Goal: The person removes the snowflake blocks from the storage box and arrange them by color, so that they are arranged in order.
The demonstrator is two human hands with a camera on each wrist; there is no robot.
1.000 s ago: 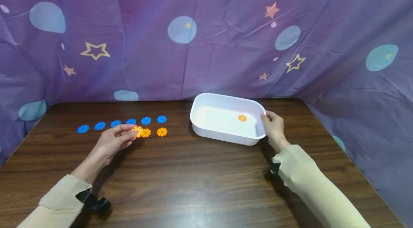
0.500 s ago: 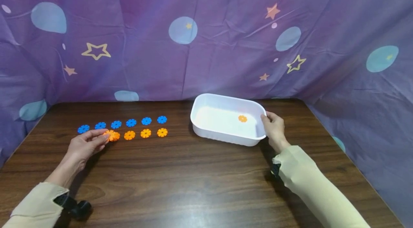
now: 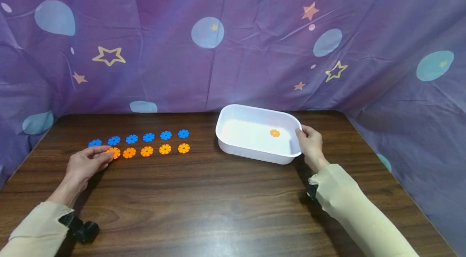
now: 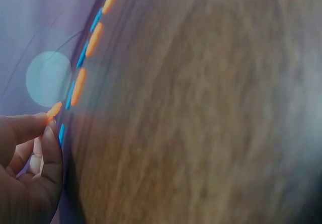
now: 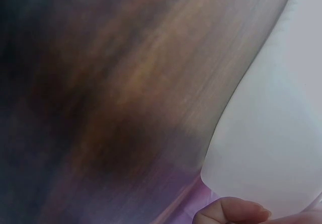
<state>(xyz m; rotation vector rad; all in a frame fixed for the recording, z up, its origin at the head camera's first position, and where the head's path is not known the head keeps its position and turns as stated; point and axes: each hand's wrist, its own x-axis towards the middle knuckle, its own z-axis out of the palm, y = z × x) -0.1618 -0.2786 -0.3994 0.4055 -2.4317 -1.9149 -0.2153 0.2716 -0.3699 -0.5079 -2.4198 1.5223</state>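
My left hand (image 3: 84, 164) pinches an orange notched plastic disc (image 3: 114, 152) between thumb and fingertips, close over the left end of an orange row. In the left wrist view the pinched disc (image 4: 54, 110) appears edge-on. Several like orange discs (image 3: 147, 151) lie to its right in a line. Behind them runs a row of several blue notched discs (image 3: 132, 139), the leftmost partly covered by my fingers. My right hand (image 3: 310, 144) grips the right end of a white plastic tub (image 3: 255, 154), thumb over the rim. One orange disc (image 3: 274, 133) lies inside the tub.
All of this stands on a dark wood-grain table (image 3: 218, 200). A purple curtain (image 3: 164, 75) with stars and planets hangs along the table's back edge and right side. A black wrist camera (image 3: 81, 228) is strapped at my left sleeve.
My left hand has travelled left along the orange row. It has left one orange disc on the table and now holds one just beyond it. The right hand and tub stay put.
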